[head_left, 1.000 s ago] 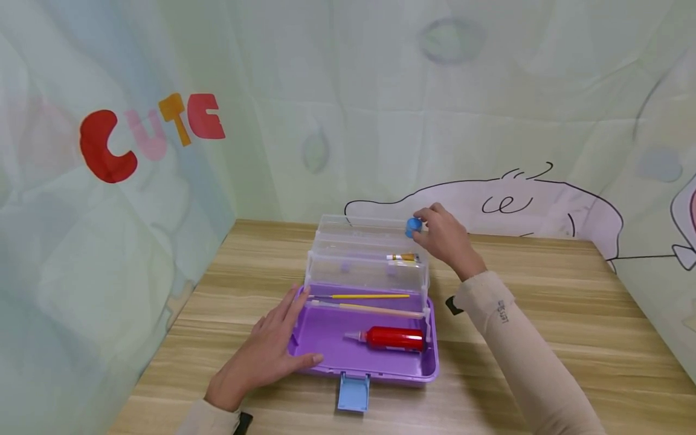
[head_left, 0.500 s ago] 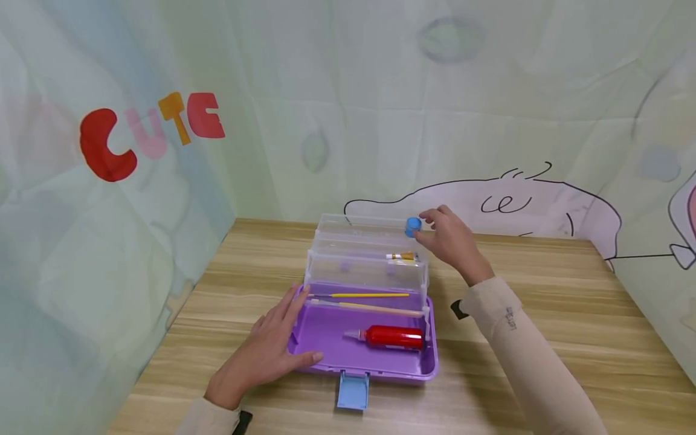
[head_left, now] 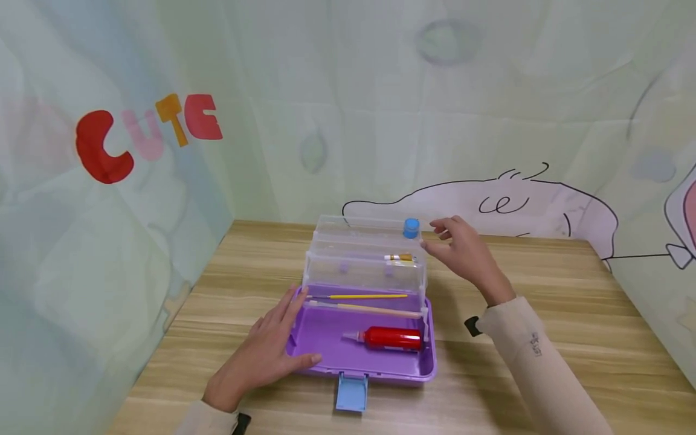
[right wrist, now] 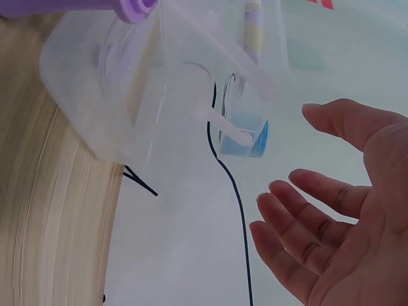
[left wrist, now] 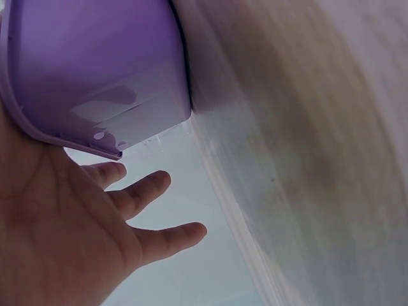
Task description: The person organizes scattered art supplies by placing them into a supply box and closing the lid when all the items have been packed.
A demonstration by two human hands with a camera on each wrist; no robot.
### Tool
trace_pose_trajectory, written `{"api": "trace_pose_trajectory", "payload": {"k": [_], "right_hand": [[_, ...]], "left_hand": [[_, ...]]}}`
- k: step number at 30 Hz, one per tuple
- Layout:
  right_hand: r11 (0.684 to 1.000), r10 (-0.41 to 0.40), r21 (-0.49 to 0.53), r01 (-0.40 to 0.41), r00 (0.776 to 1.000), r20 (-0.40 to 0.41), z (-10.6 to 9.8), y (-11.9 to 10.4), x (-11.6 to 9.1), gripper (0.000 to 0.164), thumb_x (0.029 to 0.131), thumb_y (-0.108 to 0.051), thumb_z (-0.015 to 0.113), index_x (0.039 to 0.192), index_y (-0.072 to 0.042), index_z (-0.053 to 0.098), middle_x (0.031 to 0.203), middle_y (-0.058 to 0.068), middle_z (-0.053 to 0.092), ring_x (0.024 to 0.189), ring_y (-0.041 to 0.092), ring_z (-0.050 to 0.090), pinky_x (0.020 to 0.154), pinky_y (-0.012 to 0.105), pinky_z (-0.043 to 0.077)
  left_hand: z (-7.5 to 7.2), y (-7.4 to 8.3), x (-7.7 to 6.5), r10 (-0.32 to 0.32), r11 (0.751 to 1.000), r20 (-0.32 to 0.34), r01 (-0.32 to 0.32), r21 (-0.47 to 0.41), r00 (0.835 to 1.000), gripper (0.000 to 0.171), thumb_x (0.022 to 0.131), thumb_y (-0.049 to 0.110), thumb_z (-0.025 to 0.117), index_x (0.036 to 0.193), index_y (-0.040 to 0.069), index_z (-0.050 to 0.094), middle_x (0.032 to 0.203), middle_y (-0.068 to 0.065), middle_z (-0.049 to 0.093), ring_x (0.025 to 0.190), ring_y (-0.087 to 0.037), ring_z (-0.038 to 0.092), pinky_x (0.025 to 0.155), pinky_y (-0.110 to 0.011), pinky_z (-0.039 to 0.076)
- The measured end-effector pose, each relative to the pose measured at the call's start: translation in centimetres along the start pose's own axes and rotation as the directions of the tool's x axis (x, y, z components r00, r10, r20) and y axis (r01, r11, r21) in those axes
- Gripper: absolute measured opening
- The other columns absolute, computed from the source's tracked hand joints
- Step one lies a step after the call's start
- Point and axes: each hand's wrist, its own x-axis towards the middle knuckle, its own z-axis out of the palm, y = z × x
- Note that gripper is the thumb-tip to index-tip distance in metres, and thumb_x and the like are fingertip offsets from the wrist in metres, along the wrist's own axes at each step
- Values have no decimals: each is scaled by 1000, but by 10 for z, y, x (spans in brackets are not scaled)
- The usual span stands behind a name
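Note:
A purple box (head_left: 334, 350) lies unfolded on the table, its clear stepped trays (head_left: 359, 275) raised behind it. My left hand (head_left: 261, 353) rests with straight fingers along its left side, thumb over the front rim. In the left wrist view, the palm lies against the box's outer wall (left wrist: 108, 57). At the top tray's right end sits a small blue jar (head_left: 411, 228). My right hand (head_left: 467, 257) hovers just right of that jar, fingers loosely bent and holding nothing. The right wrist view shows a gap between the fingertips and the jar (right wrist: 245, 135).
A red squeeze bottle (head_left: 393, 338) with a clear nozzle lies in the box bottom. Two paintbrushes (head_left: 370, 296) lie across the lowest tray, and a small paint tube (head_left: 399, 257) is in the middle one. The blue latch (head_left: 352, 394) hangs at the front. Printed cloth walls stand behind.
My right hand has let go of the blue jar and drawn back to the right, its fingers opening. The jar stays on the top tray. My left hand has kept its place.

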Motion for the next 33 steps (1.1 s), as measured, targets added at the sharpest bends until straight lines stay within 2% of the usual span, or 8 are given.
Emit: {"api": "trace_pose_trajectory", "payload": {"k": [14, 28, 33], "right_hand": [[993, 6, -118, -11, 999, -47, -9, 15, -32, 57, 86, -47, 67, 129, -11, 57, 118, 8, 60, 110, 30, 58, 86, 52, 50], [992, 26, -125, -31, 999, -40, -14, 38, -58, 59, 87, -50, 65, 126, -6, 59, 118, 12, 60, 107, 33, 59, 84, 53, 50], [991, 45, -128, -49, 998, -32, -13, 45, -68, 55, 86, -46, 67, 123, -5, 61, 116, 12, 60, 107, 33, 59, 84, 53, 49]], "left_hand": [[2, -1, 0, -6, 1000, 2, 6, -2, 1000, 110, 74, 69, 66, 155, 33, 1, 162, -7, 7, 140, -41, 28, 99, -73, 29], [1, -1, 1, 1, 1000, -8, -1, 4, 1000, 109, 74, 69, 66, 155, 32, 2, 162, -8, 8, 141, -40, 27, 100, -71, 30], [1, -1, 1, 3, 1000, -9, -3, -2, 1000, 109, 74, 69, 66, 155, 32, 2, 162, -8, 8, 140, -41, 28, 100, -72, 29]]}}
